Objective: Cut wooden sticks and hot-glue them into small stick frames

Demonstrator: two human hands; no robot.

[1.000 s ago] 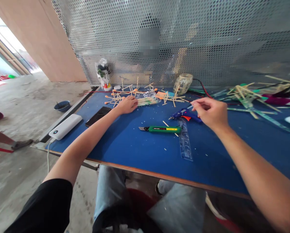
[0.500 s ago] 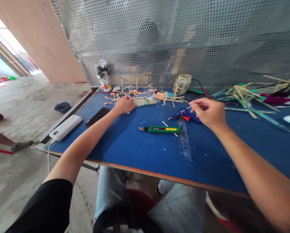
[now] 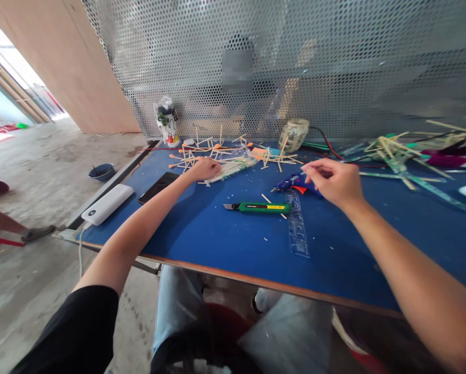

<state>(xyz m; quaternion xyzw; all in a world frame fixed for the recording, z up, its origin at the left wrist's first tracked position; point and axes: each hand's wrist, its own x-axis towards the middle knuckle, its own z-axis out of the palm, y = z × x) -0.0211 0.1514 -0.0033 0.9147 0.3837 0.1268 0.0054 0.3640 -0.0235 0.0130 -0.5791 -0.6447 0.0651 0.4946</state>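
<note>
My left hand [image 3: 205, 169] is closed on the near left end of a clear plastic bag of thin wooden sticks [image 3: 235, 167], lying on the blue table. Its fingertips are partly hidden. My right hand [image 3: 332, 179] hovers over the handle end of a blue glue gun [image 3: 293, 182], thumb and fingertips pinched together. Whatever is in that pinch, if anything, is too small to make out. In front of the glue gun lie a green utility knife [image 3: 262, 208], blade out to the left, and a clear plastic ruler [image 3: 298, 234] partly beneath the knife's end.
Stick frames with orange tips [image 3: 189, 156] stand behind the bag. A glass jar [image 3: 294, 134] and a wrapped cup [image 3: 167, 124] are near the perforated metal panel [image 3: 186, 62]. At left lie a phone [image 3: 158, 187] and a white power bank [image 3: 108, 203]. More stick pieces [image 3: 392, 150] are at right.
The bag of sticks has turned slightly, its left end now nearer to me, with my left hand on it. My right hand has barely moved.
</note>
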